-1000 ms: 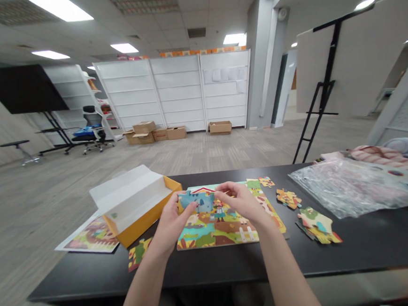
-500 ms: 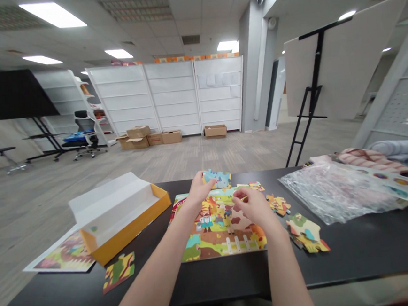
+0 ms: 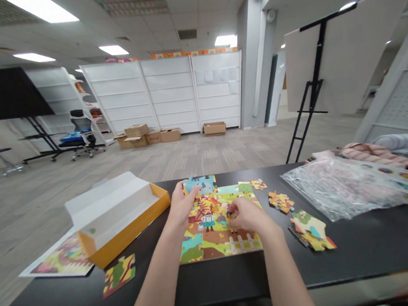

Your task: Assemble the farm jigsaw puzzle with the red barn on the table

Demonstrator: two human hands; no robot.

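A colourful farm-scene jigsaw puzzle [image 3: 211, 249] lies on the black table in front of me. At its upper left edge, my left hand [image 3: 182, 203] grips a joined blue puzzle section [image 3: 204, 186], thumb on top. My right hand [image 3: 247, 214] rests over the right half of the puzzle with its fingers drawn together and pointing down. Whatever is between those fingertips is hidden. Loose puzzle pieces lie to the right: a small piece [image 3: 259, 184], a yellow-orange cluster [image 3: 280, 201] and a stack of larger pieces [image 3: 312, 231].
An open yellow box [image 3: 125, 231] stands at the left, partly over a printed picture sheet [image 3: 59, 258]. Nearer me lies a joined green-and-brown puzzle section [image 3: 119, 275]. Clear plastic bags [image 3: 341, 191] cover the table's right side. The black table [image 3: 235, 282] ends close to me.
My left hand has moved left with the blue puzzle section, to the puzzle's upper left. My right hand has come down from the upper right part towards the middle. The view has shifted slightly.
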